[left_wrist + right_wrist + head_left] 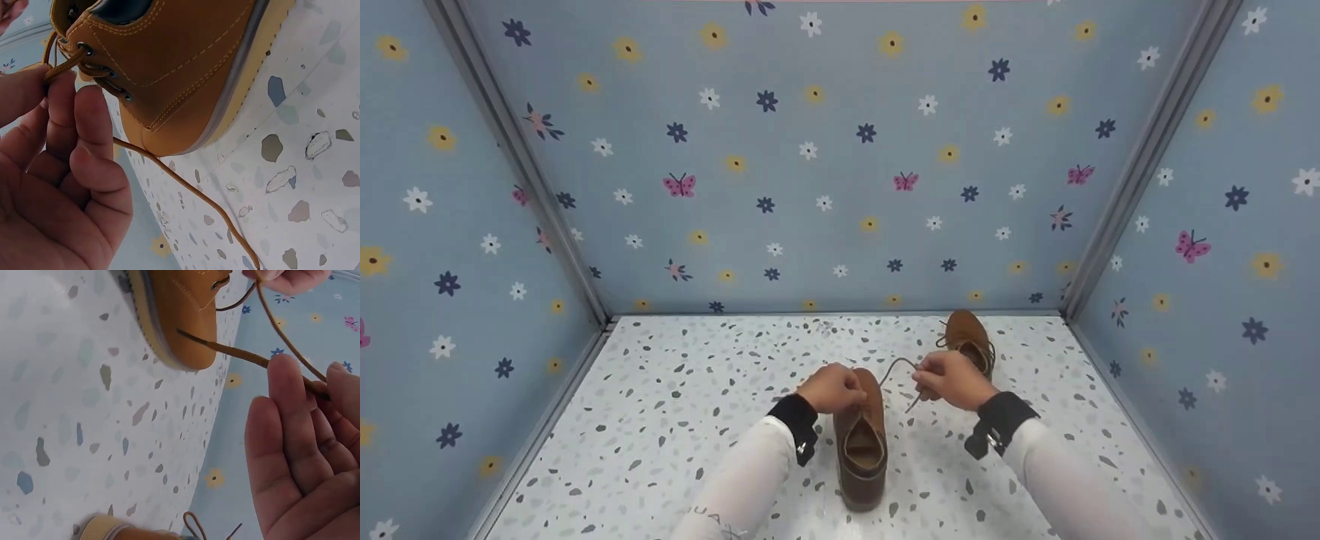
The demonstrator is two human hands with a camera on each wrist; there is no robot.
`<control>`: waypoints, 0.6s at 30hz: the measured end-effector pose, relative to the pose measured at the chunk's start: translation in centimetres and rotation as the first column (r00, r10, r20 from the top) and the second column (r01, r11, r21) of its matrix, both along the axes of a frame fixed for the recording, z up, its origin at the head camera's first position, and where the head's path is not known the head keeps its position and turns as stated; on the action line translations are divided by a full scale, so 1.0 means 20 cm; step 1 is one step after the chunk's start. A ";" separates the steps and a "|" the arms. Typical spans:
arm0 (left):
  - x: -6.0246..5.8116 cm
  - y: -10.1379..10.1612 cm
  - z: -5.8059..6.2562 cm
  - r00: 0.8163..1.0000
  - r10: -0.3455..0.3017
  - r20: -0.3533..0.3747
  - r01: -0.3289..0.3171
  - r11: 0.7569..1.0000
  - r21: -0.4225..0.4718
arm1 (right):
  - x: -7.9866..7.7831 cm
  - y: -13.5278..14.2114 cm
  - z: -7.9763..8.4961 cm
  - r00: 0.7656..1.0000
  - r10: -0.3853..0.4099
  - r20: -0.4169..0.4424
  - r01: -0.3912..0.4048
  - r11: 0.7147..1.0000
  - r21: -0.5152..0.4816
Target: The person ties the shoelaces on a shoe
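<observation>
Nearest stands a brown shoe [861, 484], upright midway between the bench's [765, 337] left and right edges, its heel to the near side and its toe toward the far edge. The lace [242, 354] seems to be the work here: handling it well would call for even, gentle tension, no twist, and care not to tip the shoe. Over its front, the left hand [832, 388] has thumb and forefinger closed in a pinch on lace at the eyelets, the other fingers half curled. Just to the right, the right hand [955, 380] pinches lace between thumb and fingers, its other fingers loosely bent, a free end jutting past them. Beyond, a second shoe [964, 326] sits by the far edge, toward the far right corner.
</observation>
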State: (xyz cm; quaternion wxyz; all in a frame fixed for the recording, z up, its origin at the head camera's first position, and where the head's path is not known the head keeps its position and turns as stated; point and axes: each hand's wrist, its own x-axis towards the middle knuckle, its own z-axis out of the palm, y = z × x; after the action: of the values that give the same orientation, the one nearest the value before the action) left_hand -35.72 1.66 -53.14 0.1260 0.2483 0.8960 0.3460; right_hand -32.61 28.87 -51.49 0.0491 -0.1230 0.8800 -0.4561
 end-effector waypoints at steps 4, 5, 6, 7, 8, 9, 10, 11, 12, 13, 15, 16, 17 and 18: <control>-0.01 0.01 -0.02 1.000 0.026 0.012 -0.026 1.000 0.011 | 0.01 -0.04 0.03 1.000 -0.003 0.005 0.004 0.995 -0.098; -0.01 0.01 -0.02 0.999 0.031 0.017 -0.031 0.999 0.012 | 0.02 -0.05 0.03 1.000 -0.002 0.007 0.003 0.993 -0.118; -0.01 0.01 -0.02 0.999 0.034 0.018 -0.035 0.999 0.012 | 0.02 -0.06 0.04 1.000 -0.003 0.009 0.004 0.991 -0.135; -0.01 0.01 -0.03 0.999 0.037 0.019 -0.038 0.999 0.012 | 0.02 -0.07 0.04 1.000 0.000 0.012 0.002 0.989 -0.151; -0.01 0.01 -0.03 0.999 0.042 0.019 -0.042 0.999 0.013 | 0.03 -0.08 0.04 1.000 0.004 0.012 -0.002 0.985 -0.171; -0.02 0.02 -0.03 0.999 0.047 0.017 -0.047 0.999 0.012 | 0.03 -0.08 0.05 1.000 0.008 0.015 -0.005 0.982 -0.189; -0.02 0.02 -0.03 0.999 0.052 0.015 -0.052 0.999 0.011 | 0.04 -0.09 0.05 1.000 0.011 0.019 -0.007 0.978 -0.208; -0.02 0.02 -0.03 0.998 0.056 0.009 -0.056 0.998 0.015 | 0.04 -0.10 0.05 1.000 0.016 0.021 -0.011 0.974 -0.225; -0.02 0.02 -0.03 0.998 0.060 0.006 -0.060 0.998 0.015 | 0.05 -0.10 0.05 1.000 0.020 0.024 -0.014 0.971 -0.238; -0.02 0.02 -0.03 0.998 0.065 0.005 -0.065 0.998 0.016 | 0.05 -0.11 0.06 0.999 0.023 0.028 -0.016 0.968 -0.249; -0.02 0.02 -0.03 0.997 0.075 0.004 -0.076 0.997 0.015 | 0.06 -0.13 0.06 0.999 0.029 0.035 -0.019 0.964 -0.263; -0.02 0.02 -0.03 0.997 0.080 0.005 -0.080 0.997 0.014 | 0.07 -0.14 0.06 0.999 0.034 0.038 -0.023 0.963 -0.270; -0.01 0.02 -0.03 0.997 0.083 0.006 -0.083 0.996 0.013 | 0.07 -0.15 0.06 0.999 0.039 0.038 -0.027 0.962 -0.273; -0.01 0.02 -0.03 0.996 0.086 0.005 -0.086 0.996 0.014 | 0.08 -0.16 0.06 0.998 0.043 0.041 -0.030 0.961 -0.275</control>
State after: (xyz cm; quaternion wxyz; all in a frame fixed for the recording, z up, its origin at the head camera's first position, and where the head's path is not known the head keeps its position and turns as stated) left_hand -35.97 2.09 -53.70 0.1113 0.2094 0.9030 0.3581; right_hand -31.03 25.63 -50.36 0.0605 -0.1339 0.8046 -0.5753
